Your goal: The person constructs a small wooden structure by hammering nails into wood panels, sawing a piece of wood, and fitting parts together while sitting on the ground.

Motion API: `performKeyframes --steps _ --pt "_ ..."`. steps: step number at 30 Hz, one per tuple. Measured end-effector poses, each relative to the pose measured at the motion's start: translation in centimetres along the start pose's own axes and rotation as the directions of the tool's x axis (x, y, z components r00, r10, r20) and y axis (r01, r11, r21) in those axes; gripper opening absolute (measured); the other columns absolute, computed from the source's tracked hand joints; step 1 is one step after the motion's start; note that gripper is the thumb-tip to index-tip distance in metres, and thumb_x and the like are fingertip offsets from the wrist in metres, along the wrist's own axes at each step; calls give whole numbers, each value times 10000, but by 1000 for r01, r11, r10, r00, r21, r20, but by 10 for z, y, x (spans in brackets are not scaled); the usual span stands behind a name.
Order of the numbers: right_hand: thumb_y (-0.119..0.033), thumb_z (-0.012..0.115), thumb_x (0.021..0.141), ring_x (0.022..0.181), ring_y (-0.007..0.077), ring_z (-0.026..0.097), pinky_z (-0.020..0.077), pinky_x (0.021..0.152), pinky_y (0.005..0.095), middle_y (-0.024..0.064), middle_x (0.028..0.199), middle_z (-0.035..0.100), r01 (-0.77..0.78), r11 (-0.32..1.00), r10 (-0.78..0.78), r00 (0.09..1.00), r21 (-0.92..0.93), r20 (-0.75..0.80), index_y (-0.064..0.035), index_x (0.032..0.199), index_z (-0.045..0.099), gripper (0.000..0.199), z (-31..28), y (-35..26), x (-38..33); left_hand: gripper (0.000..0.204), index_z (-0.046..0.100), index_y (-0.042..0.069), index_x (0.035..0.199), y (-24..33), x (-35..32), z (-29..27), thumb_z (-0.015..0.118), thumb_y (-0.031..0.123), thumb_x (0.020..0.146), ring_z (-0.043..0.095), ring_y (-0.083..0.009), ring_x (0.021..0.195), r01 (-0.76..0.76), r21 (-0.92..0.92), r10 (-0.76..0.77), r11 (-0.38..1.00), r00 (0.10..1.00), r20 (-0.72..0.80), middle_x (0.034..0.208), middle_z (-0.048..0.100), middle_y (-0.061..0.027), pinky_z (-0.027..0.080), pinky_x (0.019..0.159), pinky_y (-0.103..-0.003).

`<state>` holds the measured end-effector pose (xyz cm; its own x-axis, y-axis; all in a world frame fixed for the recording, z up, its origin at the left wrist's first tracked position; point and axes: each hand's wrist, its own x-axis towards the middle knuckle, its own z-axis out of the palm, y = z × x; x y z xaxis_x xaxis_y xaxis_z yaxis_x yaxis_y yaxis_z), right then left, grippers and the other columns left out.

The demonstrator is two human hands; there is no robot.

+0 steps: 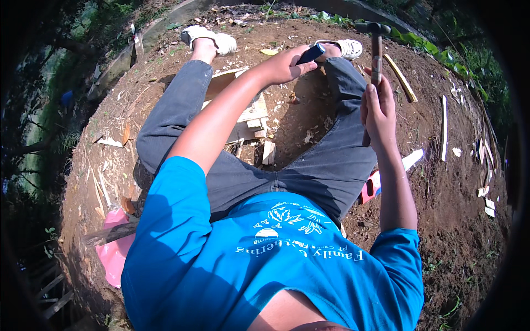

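Observation:
My left hand [282, 67] reaches out between my knees, closed around a dark blue rod-like thing [312, 53]. What that thing is does not show. Off to the right, my right hand [381, 113] grips a hammer [376, 51] by its wooden handle, with the dark metal head raised at the top. Pale wood pieces [254, 113] sit in a rough pile between my legs, below my left forearm, which hides part of them. A small wood block [269, 153] lies nearer to me.
A red-handled tool with a pale blade [413, 159], perhaps a saw, lies beyond my right thigh. Thin wood strips [444, 128] and chips are scattered over the brown soil. Pink plastic [113, 256] lies at left under a dark stick. Plants and a low edging border the far side.

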<state>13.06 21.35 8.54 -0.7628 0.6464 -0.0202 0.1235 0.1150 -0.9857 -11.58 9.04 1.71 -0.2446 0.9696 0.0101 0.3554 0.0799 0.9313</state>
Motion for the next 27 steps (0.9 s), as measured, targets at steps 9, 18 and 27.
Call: performKeyframes --steps 9,18,27 --pt "-208 473 1108 554 -13 392 323 479 176 -89 757 471 20 999 -20 1000 39 4 -41 1403 527 343 -5 1 -3 434 568 64 1295 -12 4 4 653 383 1012 644 -191 907 -47 90 54 995 996 -74 978 692 -79 491 859 -350" --pt "-197 488 1106 644 -22 407 326 547 151 -84 837 513 -11 1000 13 995 -26 99 -51 1409 533 340 -6 8 -1 499 522 66 1393 -6 4 2 625 399 1036 555 -130 962 16 50 -18 999 999 35 1049 613 -30 458 873 -305" --pt "-204 526 1093 651 -9 397 336 563 169 -83 802 486 -95 995 94 992 9 86 -49 1420 519 362 -13 8 2 519 532 60 1355 -16 9 1 612 455 1029 579 -135 979 -69 110 63 992 997 52 1077 645 -38 470 884 -308"
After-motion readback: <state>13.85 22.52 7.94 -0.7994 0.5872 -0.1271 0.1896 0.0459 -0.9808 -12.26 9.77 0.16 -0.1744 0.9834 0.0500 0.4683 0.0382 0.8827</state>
